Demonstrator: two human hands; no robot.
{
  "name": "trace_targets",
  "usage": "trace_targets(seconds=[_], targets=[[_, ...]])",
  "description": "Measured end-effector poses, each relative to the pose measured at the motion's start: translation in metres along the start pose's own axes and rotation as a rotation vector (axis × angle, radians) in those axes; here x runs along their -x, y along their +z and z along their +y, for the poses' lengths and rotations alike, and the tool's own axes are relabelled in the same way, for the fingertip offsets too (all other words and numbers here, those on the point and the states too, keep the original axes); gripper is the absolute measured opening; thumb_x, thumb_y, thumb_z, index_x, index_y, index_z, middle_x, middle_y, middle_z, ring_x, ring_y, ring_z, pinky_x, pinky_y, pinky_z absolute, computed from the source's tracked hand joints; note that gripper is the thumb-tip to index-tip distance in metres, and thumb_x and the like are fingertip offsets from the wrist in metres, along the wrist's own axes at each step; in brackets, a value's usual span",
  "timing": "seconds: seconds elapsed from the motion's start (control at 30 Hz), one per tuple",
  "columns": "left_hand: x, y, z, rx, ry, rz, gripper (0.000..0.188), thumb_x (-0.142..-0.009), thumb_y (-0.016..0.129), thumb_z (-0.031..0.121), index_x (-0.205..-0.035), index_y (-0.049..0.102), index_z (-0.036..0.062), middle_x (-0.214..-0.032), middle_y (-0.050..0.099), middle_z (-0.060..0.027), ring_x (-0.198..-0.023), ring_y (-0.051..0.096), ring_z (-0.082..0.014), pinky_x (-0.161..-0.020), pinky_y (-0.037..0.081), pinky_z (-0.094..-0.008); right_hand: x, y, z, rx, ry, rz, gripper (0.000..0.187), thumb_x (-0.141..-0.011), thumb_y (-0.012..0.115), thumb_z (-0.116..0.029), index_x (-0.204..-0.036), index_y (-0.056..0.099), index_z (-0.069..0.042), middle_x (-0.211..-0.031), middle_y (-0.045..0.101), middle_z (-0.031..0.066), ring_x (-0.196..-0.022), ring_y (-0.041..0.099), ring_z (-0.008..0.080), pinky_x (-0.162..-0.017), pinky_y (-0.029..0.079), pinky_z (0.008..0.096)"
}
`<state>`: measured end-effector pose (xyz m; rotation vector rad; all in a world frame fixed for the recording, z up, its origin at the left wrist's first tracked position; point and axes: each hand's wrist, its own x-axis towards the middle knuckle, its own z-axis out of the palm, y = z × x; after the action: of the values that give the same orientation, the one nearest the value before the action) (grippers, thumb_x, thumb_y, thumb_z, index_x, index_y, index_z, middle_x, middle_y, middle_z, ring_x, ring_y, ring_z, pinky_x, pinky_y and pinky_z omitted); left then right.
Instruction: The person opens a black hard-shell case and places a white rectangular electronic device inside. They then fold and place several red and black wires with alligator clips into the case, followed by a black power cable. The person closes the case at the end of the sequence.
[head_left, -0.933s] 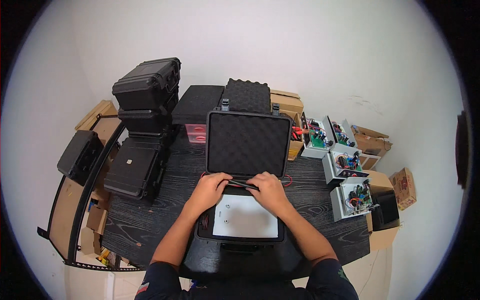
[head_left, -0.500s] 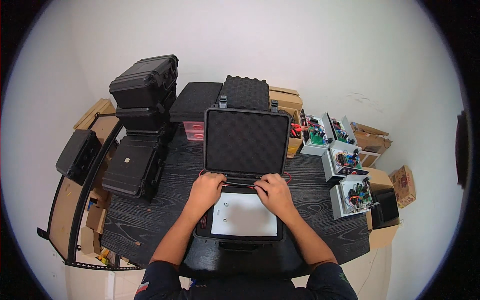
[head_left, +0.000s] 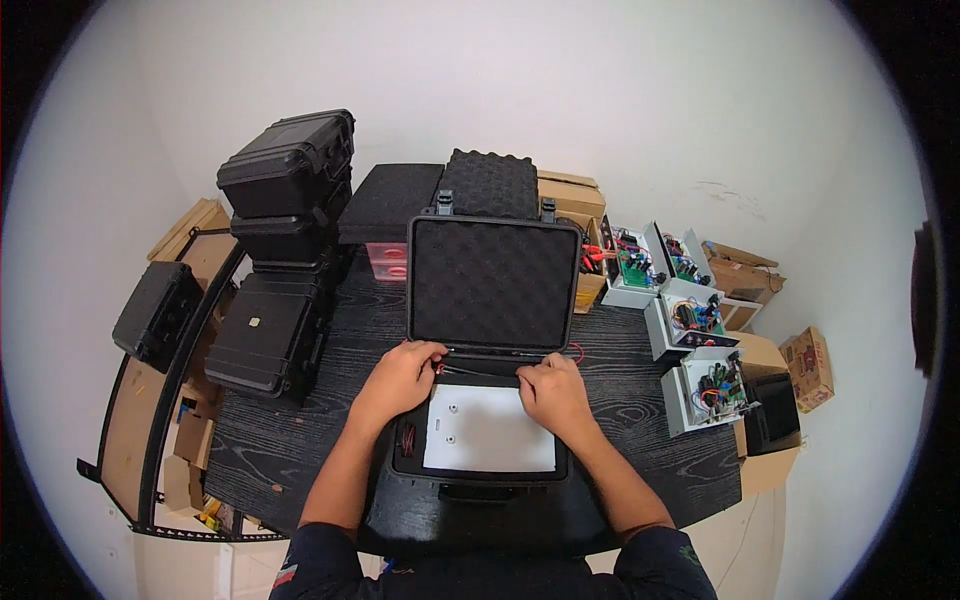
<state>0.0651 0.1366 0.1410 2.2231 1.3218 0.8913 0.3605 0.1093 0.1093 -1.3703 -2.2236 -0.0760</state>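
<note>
An open black hard case (head_left: 400,462) lies in front of me, its lid raised and lined with dark egg-crate foam (head_left: 494,285). A white panel (head_left: 490,428) with two small round fittings sits in its base. Between the panel and the hinge, a thin dark cable (head_left: 480,370) with red parts runs across the foam. My left hand (head_left: 398,380) is closed on its left end, at the back left corner of the base. At the back right, my right hand (head_left: 554,395) has its fingers curled down on the cable's other end. A reddish wire bundle (head_left: 407,440) lies beside the panel.
Stacked black cases (head_left: 270,325) stand at the left. Foam sheets (head_left: 392,195) rest on clear red-tinted drawers (head_left: 387,262) behind the lid. Several open white housings with circuit boards (head_left: 705,385) line the right side. A metal rack (head_left: 165,440) stands left of the dark table (head_left: 660,470).
My left hand has shifted slightly left, and both hands are a little farther apart. More of the back foam and the wire bundle left of the panel now show.
</note>
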Motion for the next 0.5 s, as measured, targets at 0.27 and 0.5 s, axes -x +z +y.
trace_targets(seconds=[0.27,0.5], targets=[[0.005,0.015,0.002,-0.082,0.121,-0.029,0.03,-0.092,0.065,0.01,-0.117,0.076,-0.0009,-0.118,0.077,-0.0208,-0.108,0.074,-0.039,-0.1,0.058,-0.0466,-0.039,-0.011,0.053,-0.617,0.255,0.244,0.013,-0.095,0.068,-0.01,-0.096,0.078,-0.002,-0.072,0.071,0.0045,-0.068,0.064,0.0079,-0.063,0.051,0.0285],[0.001,0.019,0.011,-0.138,0.1,-0.063,0.026,-0.089,0.068,0.015,-0.107,0.08,0.0005,-0.104,0.079,-0.0206,-0.101,0.075,-0.0392,-0.096,0.058,-0.0474,-0.112,-0.028,0.176,-0.243,0.253,0.489,0.014,-0.096,0.072,-0.013,-0.102,0.074,0.0,-0.088,0.071,0.0098,-0.074,0.065,0.0218,-0.072,0.053,0.0364]])
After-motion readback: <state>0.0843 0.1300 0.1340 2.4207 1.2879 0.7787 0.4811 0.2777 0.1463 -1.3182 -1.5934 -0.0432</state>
